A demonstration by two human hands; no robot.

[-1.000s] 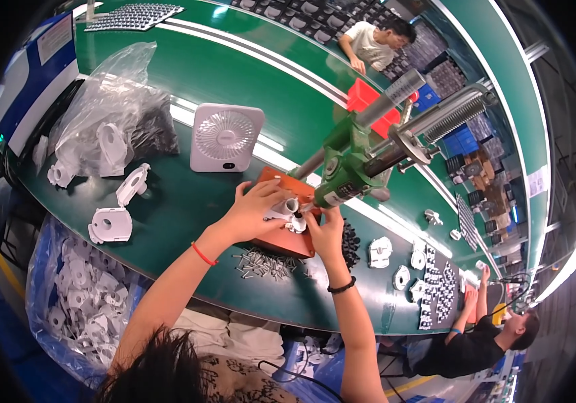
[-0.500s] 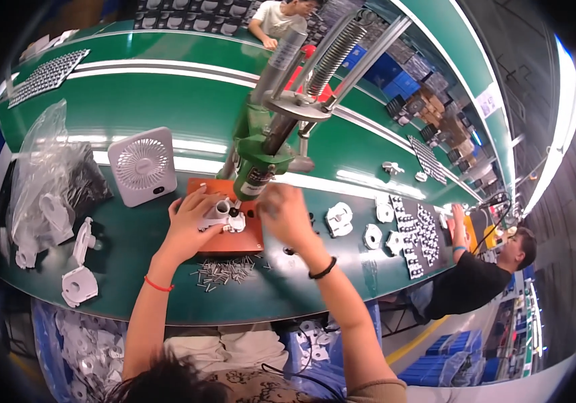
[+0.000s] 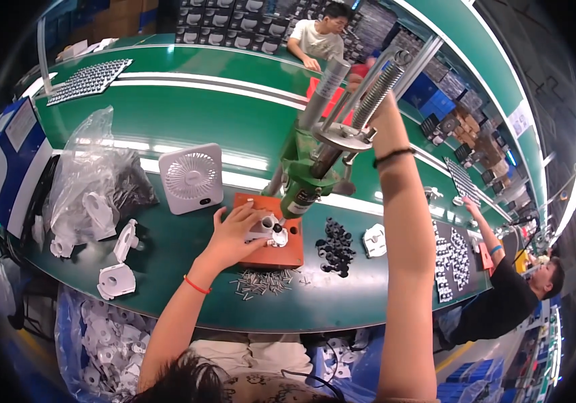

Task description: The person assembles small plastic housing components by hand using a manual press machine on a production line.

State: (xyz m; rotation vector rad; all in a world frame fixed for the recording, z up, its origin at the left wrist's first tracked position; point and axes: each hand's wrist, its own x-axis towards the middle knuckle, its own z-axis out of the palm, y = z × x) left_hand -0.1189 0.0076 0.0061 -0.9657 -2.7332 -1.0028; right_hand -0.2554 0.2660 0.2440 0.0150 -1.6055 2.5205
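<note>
My left hand (image 3: 234, 234) rests on the orange block (image 3: 251, 258), its fingers holding a white plastic part (image 3: 276, 237) with a black piece in it. Above the block stands a green hand press (image 3: 303, 192), its ram over the part. My right arm reaches up past the press, and my right hand (image 3: 381, 106) is closed at the press lever's red knob (image 3: 362, 69), partly hidden behind the spring and rods. Just in front of the block lies a pile of metal pins (image 3: 261, 283). Small black parts (image 3: 335, 248) are heaped to its right.
A white fan (image 3: 192, 178) stands behind my left hand. Farther left are a clear bag (image 3: 86, 181) and loose white parts (image 3: 117, 281). Another white part (image 3: 374, 240) lies beyond the black heap. Co-workers are across the bench and at the right.
My right hand has gone from beside the block up to the press lever, uncovering the black parts. My left hand stays on the white part. The view has shifted.
</note>
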